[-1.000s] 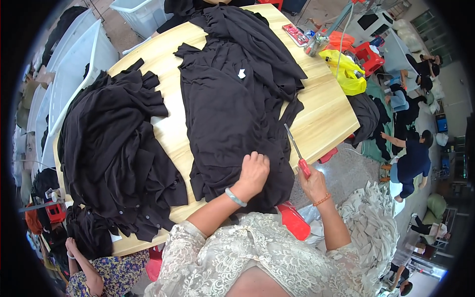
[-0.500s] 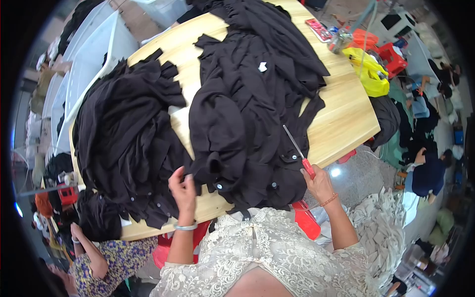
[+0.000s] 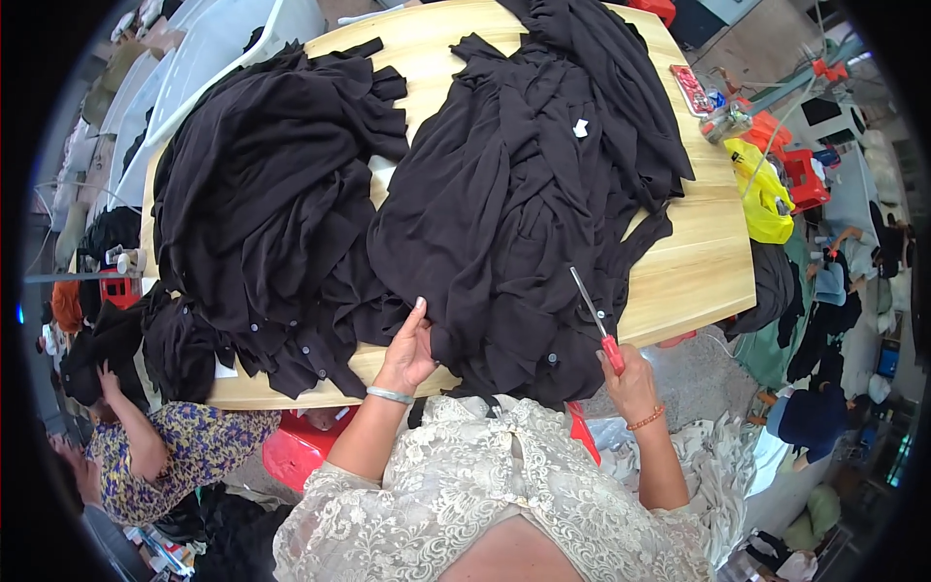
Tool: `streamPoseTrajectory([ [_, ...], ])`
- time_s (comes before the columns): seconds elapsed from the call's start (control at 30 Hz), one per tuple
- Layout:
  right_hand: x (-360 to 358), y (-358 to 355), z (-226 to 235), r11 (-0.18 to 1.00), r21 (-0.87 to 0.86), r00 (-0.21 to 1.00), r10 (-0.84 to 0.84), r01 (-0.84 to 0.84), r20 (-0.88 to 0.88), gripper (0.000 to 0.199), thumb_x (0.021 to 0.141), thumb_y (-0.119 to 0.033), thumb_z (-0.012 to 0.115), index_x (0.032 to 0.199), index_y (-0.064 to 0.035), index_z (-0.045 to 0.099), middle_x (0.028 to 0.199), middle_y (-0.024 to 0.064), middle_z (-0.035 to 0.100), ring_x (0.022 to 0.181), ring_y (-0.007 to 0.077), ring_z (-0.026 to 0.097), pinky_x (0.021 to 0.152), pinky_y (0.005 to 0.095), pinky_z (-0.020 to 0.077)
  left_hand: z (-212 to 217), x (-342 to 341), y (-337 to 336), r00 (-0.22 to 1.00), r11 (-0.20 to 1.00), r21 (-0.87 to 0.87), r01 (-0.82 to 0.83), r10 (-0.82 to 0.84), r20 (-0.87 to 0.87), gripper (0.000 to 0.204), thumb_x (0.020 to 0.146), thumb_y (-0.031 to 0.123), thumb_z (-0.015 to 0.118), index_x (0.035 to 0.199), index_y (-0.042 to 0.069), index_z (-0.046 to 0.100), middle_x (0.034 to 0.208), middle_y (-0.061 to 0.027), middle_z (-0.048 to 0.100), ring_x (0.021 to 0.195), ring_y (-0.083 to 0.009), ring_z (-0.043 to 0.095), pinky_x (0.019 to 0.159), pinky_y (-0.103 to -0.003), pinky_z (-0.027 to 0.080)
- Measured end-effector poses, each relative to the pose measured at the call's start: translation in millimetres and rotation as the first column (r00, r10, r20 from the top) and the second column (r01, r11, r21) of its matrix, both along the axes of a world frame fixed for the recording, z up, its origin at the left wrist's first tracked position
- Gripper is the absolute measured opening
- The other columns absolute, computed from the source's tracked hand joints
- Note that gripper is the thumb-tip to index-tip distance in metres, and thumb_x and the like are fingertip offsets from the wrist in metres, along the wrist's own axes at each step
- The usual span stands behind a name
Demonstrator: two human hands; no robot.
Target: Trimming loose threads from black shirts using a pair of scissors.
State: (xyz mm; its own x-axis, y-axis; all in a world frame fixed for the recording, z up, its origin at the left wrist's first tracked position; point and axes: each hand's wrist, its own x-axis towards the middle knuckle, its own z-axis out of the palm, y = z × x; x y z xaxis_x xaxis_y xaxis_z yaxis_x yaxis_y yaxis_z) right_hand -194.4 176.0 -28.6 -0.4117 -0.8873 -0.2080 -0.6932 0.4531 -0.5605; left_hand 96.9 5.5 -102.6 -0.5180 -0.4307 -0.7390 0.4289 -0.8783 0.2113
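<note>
A small white label [image 3: 580, 127] sits on the upper part of the black garment [image 3: 524, 213] spread in front of you, and a flat red-and-white packet [image 3: 691, 89] lies near the table's [image 3: 698, 272] far right edge, beside a yellow bag [image 3: 764, 194] hanging just off it. A second heap of black garments [image 3: 272, 213] covers the left half of the table, its buttoned edges spilling over the near rim, close to your left hand [image 3: 407, 351]. That hand lies flat with its grip open, fingers spread on the wood and touching the near hem of the front garment. Your right hand [image 3: 630, 378] has its grip closed around the red handle of a pair of scissors [image 3: 593, 315], blades pointing up over the dark cloth. The garment is plain black, crumpled in folds, with small buttons near its lower edge.
</note>
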Motion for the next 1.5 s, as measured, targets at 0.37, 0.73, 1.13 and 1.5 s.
streamPoseTrajectory([
  [0.37, 9, -6, 2, 0.993, -0.1, 0.997, 0.068, -0.07, -0.02, 0.021, 0.083, -0.012, 0.067, 0.082, 0.0028, 0.052, 0.08, 0.0205, 0.047, 0.075, 0.0406, 0.052, 0.065, 0.0444, 0.0428, -24, -17, -3, 0.927, 0.803, -0.511, -0.307, 0.374, 0.031, 0.028, 0.091, 0.012, 0.057, 0.118, 0.004, 0.055, 0.119, -0.0075, 0.06, 0.109, -0.0178, 0.055, 0.099, -0.032, 0.04],
  [0.73, 0, 1, 12, 0.992, -0.124, 0.999, -0.032, 0.029, -0.022, 0.018, 0.084, -0.012, 0.067, 0.085, 0.0022, 0.055, 0.081, 0.0208, 0.049, 0.077, 0.0402, 0.052, 0.067, 0.0447, 0.0427, 35, -76, 38, 0.984, 0.942, -0.285, 0.18, -0.173, 0.05, 0.052, 0.086, 0.017, 0.068, 0.129, 0.008, 0.041, 0.106, -0.0007, 0.058, 0.09, -0.0067, 0.054, 0.078, -0.025, 0.043],
  [1.13, 22, 17, 1, 0.999, -0.032, 0.995, -0.025, 0.022, -0.095, 0.022, 0.08, -0.007, 0.066, 0.093, 0.0035, 0.051, 0.094, 0.0231, 0.048, 0.085, 0.0441, 0.054, 0.071, 0.0476, 0.0471, 17, -75, 13, 0.989, 0.954, -0.287, 0.09, -0.05, 0.142, 0.039, 0.096, 0.037, 0.052, 0.119, 0.006, 0.055, 0.108, -0.0062, 0.064, 0.091, -0.0157, 0.063, 0.074, -0.033, 0.051],
  [1.5, 48, 4, 41, 0.996, -0.062, 0.997, 0.064, -0.062, 0.038, 0.027, 0.082, -0.009, 0.065, 0.106, -0.0051, 0.053, 0.084, 0.017, 0.059, 0.076, 0.0386, 0.06, 0.065, 0.0436, 0.0475, 56, -27, 4, 0.955, 0.916, -0.355, -0.189, 0.086, -0.285, 0.035, 0.087, 0.0, 0.056, 0.122, 0.01, 0.055, 0.119, -0.0037, 0.061, 0.109, -0.0172, 0.057, 0.1, -0.038, 0.04],
])
